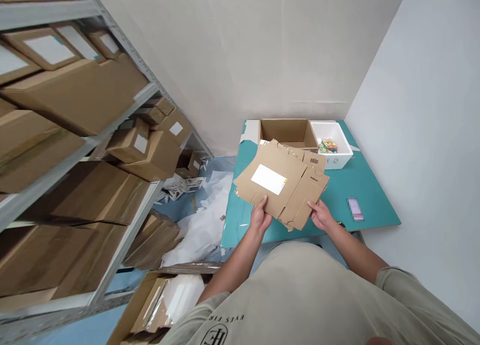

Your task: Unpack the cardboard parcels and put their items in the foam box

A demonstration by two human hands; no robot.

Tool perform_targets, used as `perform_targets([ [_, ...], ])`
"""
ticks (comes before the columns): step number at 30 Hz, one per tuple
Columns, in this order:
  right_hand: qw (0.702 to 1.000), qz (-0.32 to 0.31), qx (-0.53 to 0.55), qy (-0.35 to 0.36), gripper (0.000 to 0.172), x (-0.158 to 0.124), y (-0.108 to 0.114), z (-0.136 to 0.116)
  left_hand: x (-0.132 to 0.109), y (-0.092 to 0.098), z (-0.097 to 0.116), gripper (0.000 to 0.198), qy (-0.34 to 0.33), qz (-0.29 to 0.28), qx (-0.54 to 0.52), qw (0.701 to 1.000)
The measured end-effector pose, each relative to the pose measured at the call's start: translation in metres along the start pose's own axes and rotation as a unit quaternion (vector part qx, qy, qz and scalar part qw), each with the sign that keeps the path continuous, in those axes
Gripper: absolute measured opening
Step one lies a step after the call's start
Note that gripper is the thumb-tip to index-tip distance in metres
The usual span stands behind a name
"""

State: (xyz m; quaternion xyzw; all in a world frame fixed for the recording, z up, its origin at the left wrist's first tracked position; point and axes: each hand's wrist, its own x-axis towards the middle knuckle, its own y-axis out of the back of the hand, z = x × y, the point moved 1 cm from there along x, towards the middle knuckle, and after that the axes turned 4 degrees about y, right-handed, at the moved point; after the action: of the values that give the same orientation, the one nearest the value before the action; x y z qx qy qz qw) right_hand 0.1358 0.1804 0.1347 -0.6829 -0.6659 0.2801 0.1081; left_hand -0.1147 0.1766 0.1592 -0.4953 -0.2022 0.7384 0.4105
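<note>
Flattened cardboard pieces [277,205] are stacked loosely between my hands, above the near part of a teal table [337,200]. A white label [269,179] with a small yellow mark is on the top piece. My left hand [260,217] grips the lower left edge, thumb on top. At the lower right edge, my right hand [320,215] pinches the same stack, its thumb on the cardboard. Behind the stack stand an open cardboard box [288,130] and a white foam box [339,160] with small colourful packets [329,145] inside.
Shelves [140,97] of cardboard boxes rise on the left. White sheets [210,220] lie on the floor beside the table. A large carton [140,305] with wrapped items stands at lower left. A blurred pinkish item [355,209] lies on the table's right; walls border the back and right.
</note>
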Motion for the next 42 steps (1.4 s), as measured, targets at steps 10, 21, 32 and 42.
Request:
perform_targets([
  [10,0.997,0.071,0.023,0.027,0.078,-0.051,0.013,0.011,-0.007,0.008,-0.012,0.051,0.065,-0.008,0.060,0.996],
  [21,0.984,0.151,0.060,0.072,0.066,-0.122,0.079,-0.015,-0.036,-0.027,-0.092,0.048,0.121,-0.061,0.129,0.982],
  [32,0.946,0.262,0.095,0.164,0.076,-0.249,0.164,-0.034,-0.105,-0.044,-0.221,0.059,0.217,-0.132,0.209,0.944],
  [42,0.890,0.365,0.116,0.248,0.065,-0.337,0.223,-0.049,-0.169,-0.050,-0.317,0.046,0.304,-0.175,0.293,0.889],
])
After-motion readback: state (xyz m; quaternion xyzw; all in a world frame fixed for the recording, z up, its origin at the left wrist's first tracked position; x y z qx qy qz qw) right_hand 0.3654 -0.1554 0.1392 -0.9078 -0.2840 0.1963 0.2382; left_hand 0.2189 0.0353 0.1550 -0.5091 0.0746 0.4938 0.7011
